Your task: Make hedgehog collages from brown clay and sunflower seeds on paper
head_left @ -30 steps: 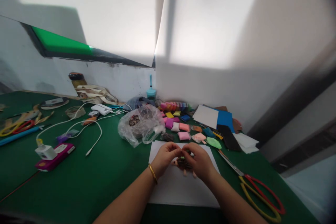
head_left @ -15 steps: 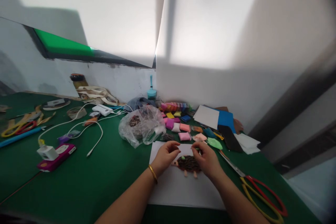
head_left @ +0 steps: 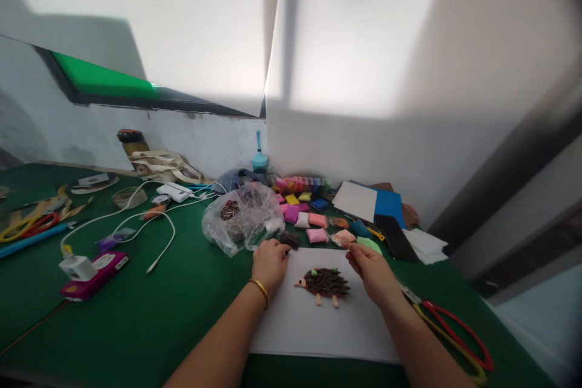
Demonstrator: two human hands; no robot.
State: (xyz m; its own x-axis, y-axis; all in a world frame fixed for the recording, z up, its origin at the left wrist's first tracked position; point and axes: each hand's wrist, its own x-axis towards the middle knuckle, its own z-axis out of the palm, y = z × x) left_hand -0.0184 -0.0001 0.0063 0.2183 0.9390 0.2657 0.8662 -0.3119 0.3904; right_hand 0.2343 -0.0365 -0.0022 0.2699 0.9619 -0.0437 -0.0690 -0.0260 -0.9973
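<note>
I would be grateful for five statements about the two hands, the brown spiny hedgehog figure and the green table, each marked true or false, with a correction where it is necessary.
1. The brown spiny hedgehog figure with a pale face lies on a white rectangular paper sheet. True.
2. The bare right hand covers the figure's face. False: the face is uncovered, and this hand is near the opposite end.
3. Two small light-green lumps sit along the figure's back. True.
4. A golden bangle circles the right hand's wrist. False: it is on the wrist of the bare left hand.
5. A magenta plastic box lies to the right of the sheet. False: it lies to the left.
</note>
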